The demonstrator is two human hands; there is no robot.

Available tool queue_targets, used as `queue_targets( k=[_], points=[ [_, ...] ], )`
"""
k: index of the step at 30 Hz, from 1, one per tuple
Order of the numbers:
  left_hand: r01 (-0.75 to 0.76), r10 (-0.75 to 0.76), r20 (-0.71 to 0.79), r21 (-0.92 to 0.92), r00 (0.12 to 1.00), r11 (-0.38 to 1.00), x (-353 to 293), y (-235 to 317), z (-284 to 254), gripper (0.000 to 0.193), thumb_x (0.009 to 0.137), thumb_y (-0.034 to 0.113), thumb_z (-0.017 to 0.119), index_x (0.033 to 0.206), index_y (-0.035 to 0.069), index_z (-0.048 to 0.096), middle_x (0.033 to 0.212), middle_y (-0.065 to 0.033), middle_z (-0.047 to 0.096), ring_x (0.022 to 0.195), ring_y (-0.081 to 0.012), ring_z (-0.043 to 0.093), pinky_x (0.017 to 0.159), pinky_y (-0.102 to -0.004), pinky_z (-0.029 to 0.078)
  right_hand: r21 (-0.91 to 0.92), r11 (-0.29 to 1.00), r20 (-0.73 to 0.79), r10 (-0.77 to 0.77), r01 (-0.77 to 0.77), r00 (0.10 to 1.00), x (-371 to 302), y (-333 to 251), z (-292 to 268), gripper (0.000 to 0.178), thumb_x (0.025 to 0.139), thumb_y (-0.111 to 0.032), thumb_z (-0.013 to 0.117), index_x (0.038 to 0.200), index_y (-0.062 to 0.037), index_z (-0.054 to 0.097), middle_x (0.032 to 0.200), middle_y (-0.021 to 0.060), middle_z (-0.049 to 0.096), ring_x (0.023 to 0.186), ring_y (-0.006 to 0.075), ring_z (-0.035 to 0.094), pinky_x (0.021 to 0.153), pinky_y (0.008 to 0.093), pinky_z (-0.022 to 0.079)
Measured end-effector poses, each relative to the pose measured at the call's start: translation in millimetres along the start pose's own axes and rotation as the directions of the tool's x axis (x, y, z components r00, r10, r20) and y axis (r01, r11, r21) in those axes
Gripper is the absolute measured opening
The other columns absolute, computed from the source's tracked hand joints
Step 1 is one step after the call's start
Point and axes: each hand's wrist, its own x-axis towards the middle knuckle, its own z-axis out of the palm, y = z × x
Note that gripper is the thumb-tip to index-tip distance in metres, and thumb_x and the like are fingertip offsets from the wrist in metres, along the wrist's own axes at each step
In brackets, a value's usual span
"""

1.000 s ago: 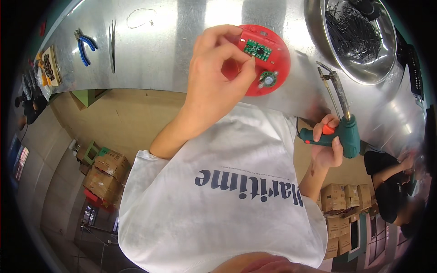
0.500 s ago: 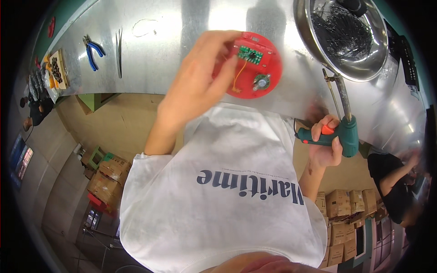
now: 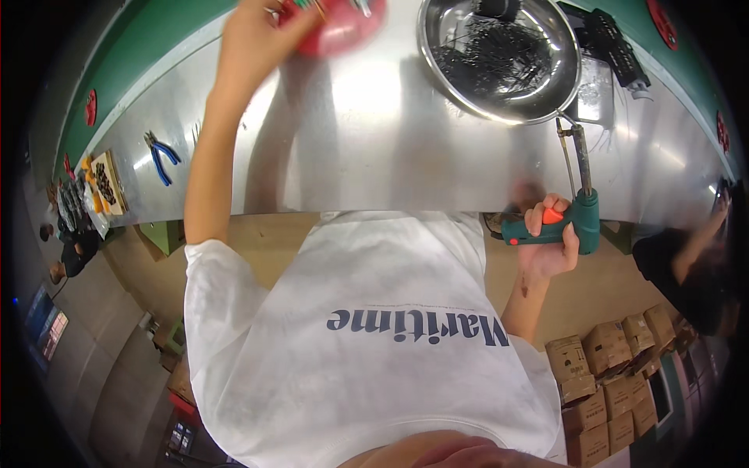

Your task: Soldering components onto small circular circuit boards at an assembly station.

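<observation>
My left hand point(image 3: 261, 35) reaches over the far part of the metal table, closed on the edge of a red round plastic plate point(image 3: 343, 31). Motion smears the plate and the upper edge of the picture cuts it off; a bit of green circuit board shows beside my fingers. Off the table's near edge on the right, my right hand point(image 3: 550, 242) is wrapped round the handle of a green soldering gun point(image 3: 589, 222). One finger lies by its red trigger point(image 3: 551, 216), and its long barrel points away from me, toward the bowl.
A steel bowl point(image 3: 437, 93) of thin black wires point(image 3: 488, 62) stands at the back right. Blue-handled pliers point(image 3: 164, 160) lie at left, with tweezers point(image 3: 197, 132) partly behind my forearm. A tray of small dark parts point(image 3: 105, 183) sits farther left. Cardboard boxes point(image 3: 608, 351) are stacked on the floor.
My left hand has carried the red plate away from me, toward the far side and left. The view has shifted; the soldering gun stays in my right hand.
</observation>
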Motion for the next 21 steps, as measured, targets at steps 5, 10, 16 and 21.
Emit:
queue_targets(
  k=[5, 10, 16, 21],
  points=[
    [-0.181, 0.175, -0.439, 0.028, 0.881, 0.983, 44, -4, 2, 0.031, 0.079, 0.025, 0.075, 0.098, 0.002, 0.066, 0.085, -0.0107, 0.067, 0.072, -0.0221, 0.059, 0.068, -0.0310, 0.048, 0.051, 0.999, -0.014, -0.001, 0.002, 1.000, 3, -1, 0, 0.035, 0.084, -0.025, 0.052, 0.106, 0.0030, 0.053, 0.107, 0.0163, 0.052, 0.061, 0.0172, 0.047, 0.060, 0.0297, 0.035],
    [-0.646, 0.624, -0.166, -0.221, 0.763, 0.731, -13, 92, 49, 0.025, 0.076, 0.022, 0.072, 0.094, 0.006, 0.068, 0.087, -0.0097, 0.064, 0.084, -0.0272, 0.061, 0.074, -0.0383, 0.048, 0.058, 0.998, -0.047, 0.005, -0.002, 0.999, 2, 1, -1, 0.035, 0.083, -0.025, 0.052, 0.104, 0.0025, 0.053, 0.106, 0.0157, 0.052, 0.061, 0.0163, 0.047, 0.061, 0.0294, 0.036],
    [-0.659, 0.661, 0.063, -0.050, 0.747, 0.750, -21, 131, 79, 0.012, 0.074, 0.015, 0.072, 0.076, 0.007, 0.063, 0.079, -0.0061, 0.061, 0.084, -0.0254, 0.058, 0.072, -0.0391, 0.042, 0.067, 0.998, -0.074, 0.020, -0.015, 0.997, 3, 1, 2, 0.033, 0.082, -0.026, 0.051, 0.101, 0.0001, 0.054, 0.106, 0.0150, 0.054, 0.060, 0.0179, 0.050, 0.060, 0.0312, 0.036],
    [-0.629, 0.657, 0.033, -0.254, 0.753, 0.735, -19, 131, 78, 0.011, 0.075, 0.012, 0.070, 0.074, 0.006, 0.061, 0.076, -0.0069, 0.061, 0.079, -0.0267, 0.059, 0.069, -0.0393, 0.044, 0.072, 0.997, -0.078, 0.013, -0.007, 0.997, 2, 1, 0, 0.033, 0.082, -0.026, 0.051, 0.101, 0.0002, 0.054, 0.106, 0.0152, 0.054, 0.060, 0.0175, 0.050, 0.060, 0.0311, 0.037]
  ],
)
